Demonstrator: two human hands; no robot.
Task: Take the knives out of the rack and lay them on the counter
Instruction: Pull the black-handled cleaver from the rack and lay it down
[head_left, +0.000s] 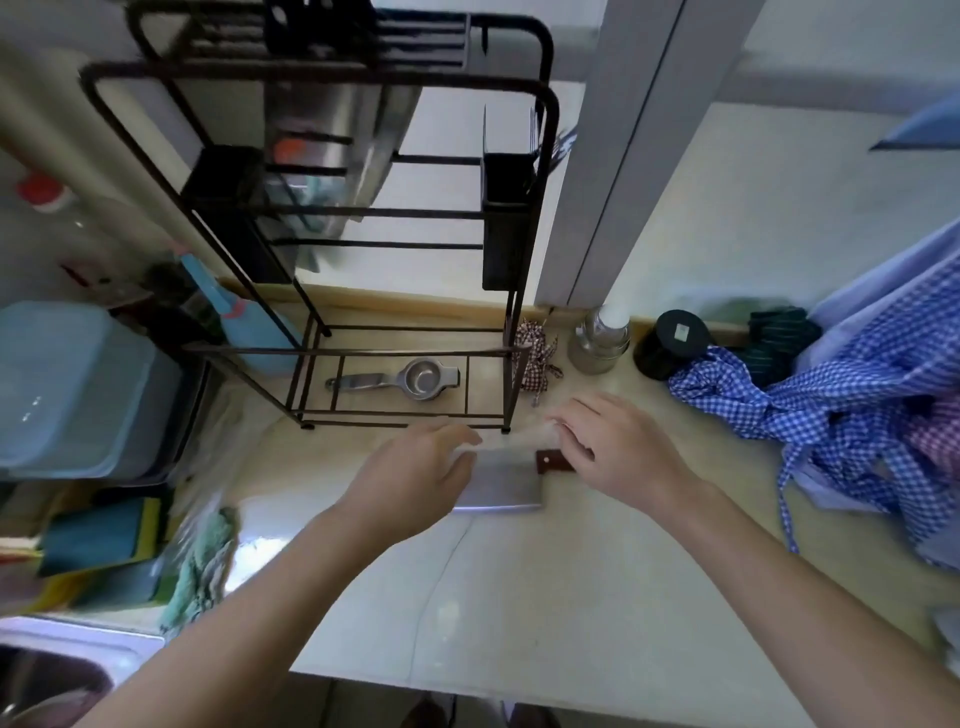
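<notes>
A: Lying flat before the black wire rack was a steel cleaver on the pale tabletop.

B: Left hand covered its blade, right hand its brown handle; grips unclear.

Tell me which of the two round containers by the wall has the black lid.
The dark jar, right of the silver steel canister, beside the blue checked cloth.

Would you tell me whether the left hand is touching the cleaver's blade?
Touching. In the head view, the left hand lies over the left part of the cleaver, fingers overlapping the blade with no gap visible.
</notes>
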